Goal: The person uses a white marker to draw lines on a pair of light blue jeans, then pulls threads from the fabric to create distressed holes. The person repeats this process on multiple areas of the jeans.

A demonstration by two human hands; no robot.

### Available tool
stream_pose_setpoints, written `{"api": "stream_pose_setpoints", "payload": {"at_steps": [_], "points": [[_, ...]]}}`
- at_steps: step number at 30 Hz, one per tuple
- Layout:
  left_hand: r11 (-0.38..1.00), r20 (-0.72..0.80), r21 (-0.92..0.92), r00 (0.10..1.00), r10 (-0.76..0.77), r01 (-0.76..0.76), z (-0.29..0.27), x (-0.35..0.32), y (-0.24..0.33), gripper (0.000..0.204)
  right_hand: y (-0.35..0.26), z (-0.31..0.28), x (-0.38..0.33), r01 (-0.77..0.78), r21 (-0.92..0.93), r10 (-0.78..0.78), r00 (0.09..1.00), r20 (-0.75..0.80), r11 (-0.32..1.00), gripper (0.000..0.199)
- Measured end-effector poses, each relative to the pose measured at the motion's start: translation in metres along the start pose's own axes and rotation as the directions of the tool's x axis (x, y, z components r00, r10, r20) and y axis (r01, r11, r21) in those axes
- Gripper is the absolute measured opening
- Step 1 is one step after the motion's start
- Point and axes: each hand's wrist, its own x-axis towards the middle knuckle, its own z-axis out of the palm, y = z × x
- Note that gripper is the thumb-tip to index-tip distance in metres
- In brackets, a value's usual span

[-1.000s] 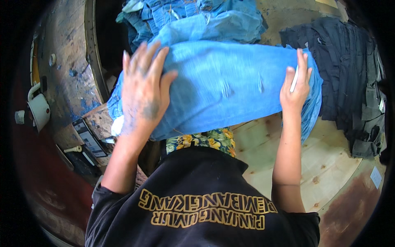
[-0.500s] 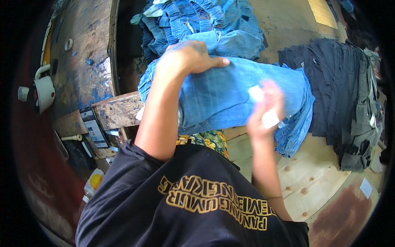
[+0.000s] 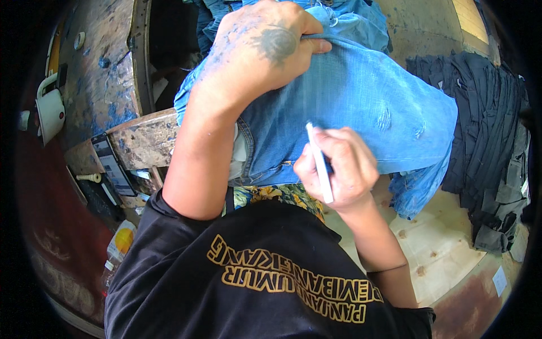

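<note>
A pair of blue jeans (image 3: 350, 85) lies stretched across in front of me, with two pale frayed patches on its right part. My left hand (image 3: 265, 48) is closed on the far edge of the jeans, pinching a fold of denim between thumb and fingers. Below it, my right hand (image 3: 344, 166) grips a slim white stick (image 3: 320, 164) like a pen. The stick's far tip is at the denim; whether it presses there I cannot tell. What the stick is made of does not show.
More blue denim (image 3: 361, 25) is heaped behind. Dark trousers (image 3: 474, 107) lie stacked at the right. On the left are a stained wooden board (image 3: 101, 68), a white handled container (image 3: 51, 113), a phone-like device (image 3: 113, 164) and a bottle (image 3: 110, 271).
My right hand has moved left over the jeans and now points the white stick at them. My left hand has shifted along the far edge and pinches a fold. The view has moved closer.
</note>
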Motion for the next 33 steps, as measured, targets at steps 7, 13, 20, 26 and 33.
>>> {"api": "stream_pose_setpoints", "payload": {"at_steps": [7,13,20,26,33], "points": [[0.998,-0.156,0.026,0.986,0.063,-0.06,0.009,0.005,-0.006,0.025,0.03,0.019,0.05,-0.062,-0.107,0.048,0.991,-0.127,0.992,0.018],[0.992,-0.278,-0.005,0.953,0.118,-0.124,0.013,0.004,-0.005,0.026,0.027,0.019,0.046,-0.115,-0.118,0.107,0.992,-0.074,0.986,0.019],[0.942,-0.5,-0.159,0.847,0.182,-0.297,0.02,0.005,-0.003,0.015,0.016,0.018,0.019,-0.067,-0.114,0.055,0.993,-0.104,0.991,0.02],[0.954,-0.481,-0.145,0.861,0.162,-0.261,0.024,0.006,-0.006,0.015,0.008,0.012,-0.001,-0.076,-0.093,0.069,0.995,-0.074,0.993,0.015],[0.988,-0.241,-0.15,0.971,0.007,-0.044,0.011,0.007,0.009,0.017,0.013,0.009,0.014,-0.068,-0.053,0.059,0.985,-0.162,0.996,0.02]]}}
